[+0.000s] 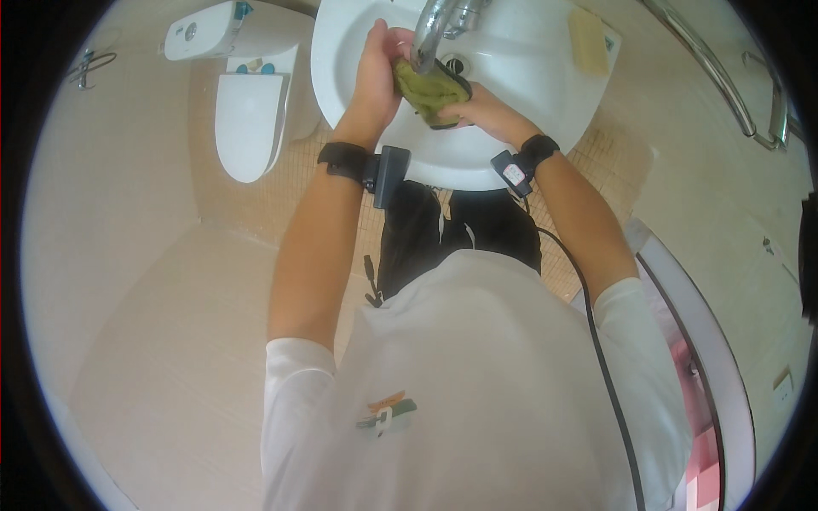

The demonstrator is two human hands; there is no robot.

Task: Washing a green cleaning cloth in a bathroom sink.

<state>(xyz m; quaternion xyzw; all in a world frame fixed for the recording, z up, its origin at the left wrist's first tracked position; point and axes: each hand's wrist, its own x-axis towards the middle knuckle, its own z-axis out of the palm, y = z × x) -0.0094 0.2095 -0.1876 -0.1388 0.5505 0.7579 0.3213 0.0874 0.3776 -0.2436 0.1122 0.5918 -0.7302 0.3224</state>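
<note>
The right hand [487,113] is pinching the green cloth [424,90], probably soft, light and best held by its edge, while the left hand's [375,78] grip I cannot tell.

From my remote feed, I list: one white washbasin [538,111]; upon it, chrome faucet [435,25], pale yellow rectangular pad [588,41].

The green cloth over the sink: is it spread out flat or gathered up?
Gathered up: the green cloth forms a small, creased bundle between the left hand and right hand.
</note>
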